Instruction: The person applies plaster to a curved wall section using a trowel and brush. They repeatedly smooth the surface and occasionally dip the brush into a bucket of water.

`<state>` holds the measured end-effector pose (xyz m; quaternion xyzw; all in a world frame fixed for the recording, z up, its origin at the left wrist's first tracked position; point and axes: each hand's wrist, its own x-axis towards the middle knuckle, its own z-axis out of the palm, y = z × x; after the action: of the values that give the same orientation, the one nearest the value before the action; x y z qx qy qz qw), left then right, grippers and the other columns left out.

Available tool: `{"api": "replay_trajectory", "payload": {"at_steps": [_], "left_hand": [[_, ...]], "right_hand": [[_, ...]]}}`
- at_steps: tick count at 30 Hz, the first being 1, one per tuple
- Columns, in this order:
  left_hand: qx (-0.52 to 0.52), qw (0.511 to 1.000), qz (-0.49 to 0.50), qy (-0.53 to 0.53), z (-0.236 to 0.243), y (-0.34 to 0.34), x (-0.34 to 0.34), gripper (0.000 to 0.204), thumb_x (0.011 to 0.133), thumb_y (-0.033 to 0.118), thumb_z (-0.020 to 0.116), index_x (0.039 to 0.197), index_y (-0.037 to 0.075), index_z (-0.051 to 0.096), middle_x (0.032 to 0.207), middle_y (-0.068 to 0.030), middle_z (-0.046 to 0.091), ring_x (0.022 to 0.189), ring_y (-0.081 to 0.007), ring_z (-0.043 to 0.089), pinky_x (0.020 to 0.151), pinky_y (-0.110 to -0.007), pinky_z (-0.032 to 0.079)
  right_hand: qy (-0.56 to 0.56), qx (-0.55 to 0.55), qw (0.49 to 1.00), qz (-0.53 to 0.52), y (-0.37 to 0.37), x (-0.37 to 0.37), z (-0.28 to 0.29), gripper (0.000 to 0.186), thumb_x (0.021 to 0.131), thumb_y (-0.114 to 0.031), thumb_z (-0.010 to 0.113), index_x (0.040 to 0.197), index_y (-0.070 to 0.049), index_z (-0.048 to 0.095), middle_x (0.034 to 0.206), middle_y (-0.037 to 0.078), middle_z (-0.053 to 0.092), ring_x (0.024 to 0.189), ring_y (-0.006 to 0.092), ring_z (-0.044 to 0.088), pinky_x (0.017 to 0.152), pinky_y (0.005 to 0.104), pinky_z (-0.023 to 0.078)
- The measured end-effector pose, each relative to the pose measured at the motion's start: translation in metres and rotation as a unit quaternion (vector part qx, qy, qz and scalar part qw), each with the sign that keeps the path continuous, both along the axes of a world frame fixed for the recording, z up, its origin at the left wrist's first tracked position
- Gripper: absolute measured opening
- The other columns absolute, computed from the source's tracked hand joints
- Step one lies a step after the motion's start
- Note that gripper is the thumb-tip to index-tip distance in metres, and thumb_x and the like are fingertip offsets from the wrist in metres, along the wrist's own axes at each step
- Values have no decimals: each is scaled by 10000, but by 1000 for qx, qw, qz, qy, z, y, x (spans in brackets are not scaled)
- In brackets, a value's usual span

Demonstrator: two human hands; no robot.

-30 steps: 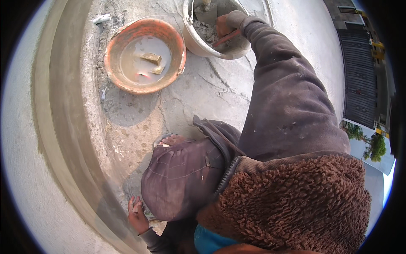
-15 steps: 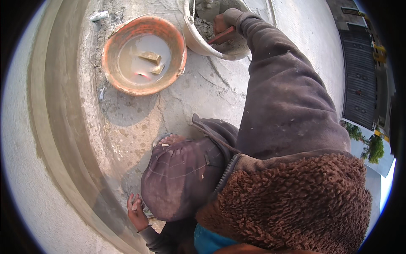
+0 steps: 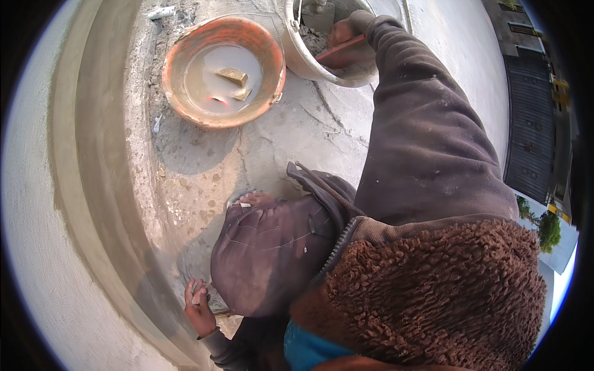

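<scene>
My right arm reaches forward into a pale bucket (image 3: 299, 52) of grey mortar (image 3: 313, 41). Down inside it, my right hand (image 3: 341, 33) is closed on a reddish flat-edged tool (image 3: 340, 54), whose lower part is hidden by the bucket and mortar. My left hand (image 3: 201, 310) is low on the left, beside my bent knee and close to the base of the wall. Its fingers are apart and loosely bent, with nothing visible in them.
An orange bucket (image 3: 176, 102) of cloudy water stands left of the mortar bucket, with yellowish blocks (image 3: 232, 76) in it. A wall (image 3: 37, 204) with a smooth band (image 3: 102, 148) curves along the left. Toes (image 3: 257, 197) show beyond my knee. A dark gate (image 3: 530, 123) stands far right.
The view has shifted slightly, so both buckets appear farther right and higher. My right hand and the reddish tool have turned a little inside the bucket. My left hand stays nearly in place.
</scene>
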<state>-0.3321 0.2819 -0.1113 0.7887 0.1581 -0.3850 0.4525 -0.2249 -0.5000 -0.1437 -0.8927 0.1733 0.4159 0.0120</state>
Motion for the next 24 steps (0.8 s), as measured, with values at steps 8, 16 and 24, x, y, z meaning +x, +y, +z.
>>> {"api": "replay_trajectory", "payload": {"at_steps": [8, 16, 24], "left_hand": [[102, 987, -111, -62, 43, -20, -14, 446, 983, 55, 665, 1414, 20, 556, 1166, -243, 741, 1120, -262, 727, 921, -340, 559], [158, 928, -208, -266, 104, 0, -51, 475, 890, 250, 769, 1310, 68, 642, 828, -113, 702, 753, -319, 697, 675, -401, 562], [250, 890, 130, -360, 165, 82, -217, 481, 928, 239, 754, 1337, 37, 601, 948, -126, 759, 863, -233, 747, 752, -313, 582]], "right_hand": [[-149, 446, 815, -339, -22, 0, 93, 710, 876, -358, 788, 1447, -5, 556, 1319, 120, 686, 1130, 236, 693, 1010, 351, 538], [-68, 666, 742, -35, 278, 120, 123, 774, 798, -349, 885, 1398, 3, 546, 1284, 70, 657, 1166, 175, 633, 1006, 316, 490], [-172, 589, 571, 546, 662, -7, 126, 578, 762, -69, 862, 1300, -59, 651, 1070, 96, 641, 882, 177, 695, 668, 305, 571]]}}
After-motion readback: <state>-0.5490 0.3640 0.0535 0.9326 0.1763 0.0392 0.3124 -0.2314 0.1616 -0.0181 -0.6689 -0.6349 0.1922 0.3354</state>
